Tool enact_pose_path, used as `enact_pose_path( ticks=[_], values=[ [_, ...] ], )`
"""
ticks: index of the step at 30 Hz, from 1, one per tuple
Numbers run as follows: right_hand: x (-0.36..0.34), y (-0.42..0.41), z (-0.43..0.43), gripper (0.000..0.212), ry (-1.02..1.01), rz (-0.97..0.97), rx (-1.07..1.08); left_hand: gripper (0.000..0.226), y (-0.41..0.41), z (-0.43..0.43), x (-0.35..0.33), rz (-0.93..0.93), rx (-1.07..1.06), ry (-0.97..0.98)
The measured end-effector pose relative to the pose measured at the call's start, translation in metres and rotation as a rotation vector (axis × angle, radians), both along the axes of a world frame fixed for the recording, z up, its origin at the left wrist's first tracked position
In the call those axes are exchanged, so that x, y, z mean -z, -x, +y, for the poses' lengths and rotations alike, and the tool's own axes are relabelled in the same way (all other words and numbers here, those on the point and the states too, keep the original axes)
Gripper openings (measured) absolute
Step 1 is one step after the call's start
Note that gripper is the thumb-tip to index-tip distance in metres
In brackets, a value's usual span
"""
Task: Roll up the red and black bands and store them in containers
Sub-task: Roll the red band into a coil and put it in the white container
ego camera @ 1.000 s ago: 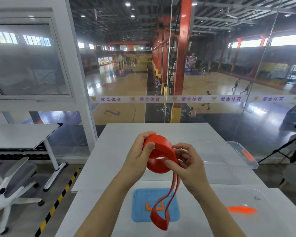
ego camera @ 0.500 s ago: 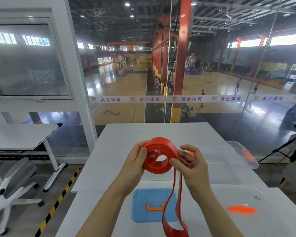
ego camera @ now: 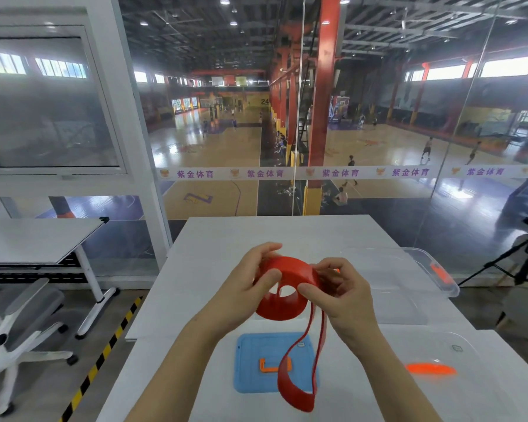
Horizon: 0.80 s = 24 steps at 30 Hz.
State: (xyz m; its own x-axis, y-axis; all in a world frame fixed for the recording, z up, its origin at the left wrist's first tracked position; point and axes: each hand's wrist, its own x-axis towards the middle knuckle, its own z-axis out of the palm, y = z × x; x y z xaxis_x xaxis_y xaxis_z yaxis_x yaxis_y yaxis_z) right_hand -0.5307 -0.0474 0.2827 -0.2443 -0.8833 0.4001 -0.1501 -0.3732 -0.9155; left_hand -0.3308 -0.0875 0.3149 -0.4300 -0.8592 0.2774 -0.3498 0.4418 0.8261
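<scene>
The loose tail (ego camera: 296, 394) of the flat red rubber band (ego camera: 290, 269) now hangs shorter, its end lifted over the white worktop (ego camera: 256, 236). Your left hand (ego camera: 247, 287) grips the wound coil. Your right hand (ego camera: 345, 296) pinches its rim, where the tail drops straight down. The clear plastic container (ego camera: 409, 287) lies to the right, nearer your right hand.

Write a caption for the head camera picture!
Left hand and right hand grip a half-rolled red band above a blue lid.

I hold the red band (ego camera: 282, 287) up, mostly wound into a thick coil; its loose loop dangles below. A clear container (ego camera: 393, 284) lies to its right.
</scene>
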Motion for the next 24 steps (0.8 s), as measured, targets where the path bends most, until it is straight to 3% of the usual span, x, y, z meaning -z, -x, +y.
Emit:
enact_pose_path(
  ticks=[3,9,14,17,24],
  values=[
    [0.001,-0.004,-0.002,0.035,0.024,0.023,-0.006,0.029,0.009,0.001,0.003,-0.064,-0.002,0.19],
    [0.008,-0.008,-0.005,0.036,-0.009,0.047,-0.051,0.03,0.019,0.008,0.024,0.225,-0.148,0.036],
    [0.026,-0.008,-0.001,0.043,-0.003,-0.089,-0.081,0.025,0.02,0.008,0.02,0.496,-0.3,-0.031],
    [0.029,-0.013,0.002,0.041,0.006,-0.14,-0.058,0.023,0.025,0.013,0.022,0.579,-0.334,-0.081],
    [0.03,-0.019,0.004,0.033,0.022,-0.059,0.048,0.02,0.029,0.018,0.023,0.637,-0.372,-0.116]
  ],
)
